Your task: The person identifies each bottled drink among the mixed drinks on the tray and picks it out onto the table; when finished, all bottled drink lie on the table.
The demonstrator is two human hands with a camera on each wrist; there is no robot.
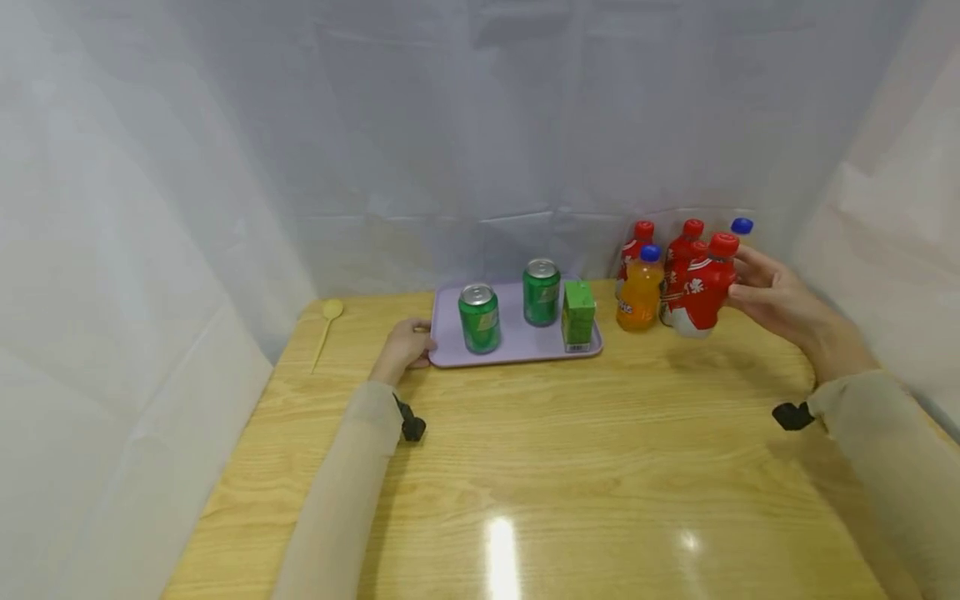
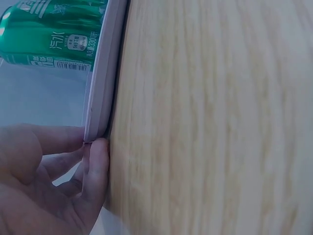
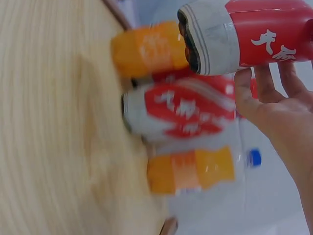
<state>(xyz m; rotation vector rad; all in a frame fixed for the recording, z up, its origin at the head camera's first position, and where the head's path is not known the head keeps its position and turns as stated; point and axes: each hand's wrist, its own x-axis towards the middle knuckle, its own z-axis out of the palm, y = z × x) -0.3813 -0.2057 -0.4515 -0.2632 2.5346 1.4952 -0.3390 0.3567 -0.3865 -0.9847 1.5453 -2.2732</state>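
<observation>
My left hand (image 1: 407, 347) is at the near left corner of a lilac tray (image 1: 513, 358); in the left wrist view its thumb and fingers pinch the tray's rim (image 2: 103, 83). Two green soda cans (image 1: 479, 320) and a green drink carton (image 1: 578, 317) stand on that tray. Over at the right, my right hand (image 1: 780, 304) grips a red and white bottle (image 1: 707, 287) with a red cap. In the right wrist view this bottle (image 3: 274, 34) is held above the table, its base off the wood. Fingers behind it are partly hidden.
Other red-capped bottles (image 1: 636, 246) and an orange drink bottle (image 1: 636, 296) with a blue cap cluster by the back wall, right of the tray. Another blue cap (image 1: 742, 225) shows behind the held bottle. A yellow spoon (image 1: 328, 321) lies at the table's far left.
</observation>
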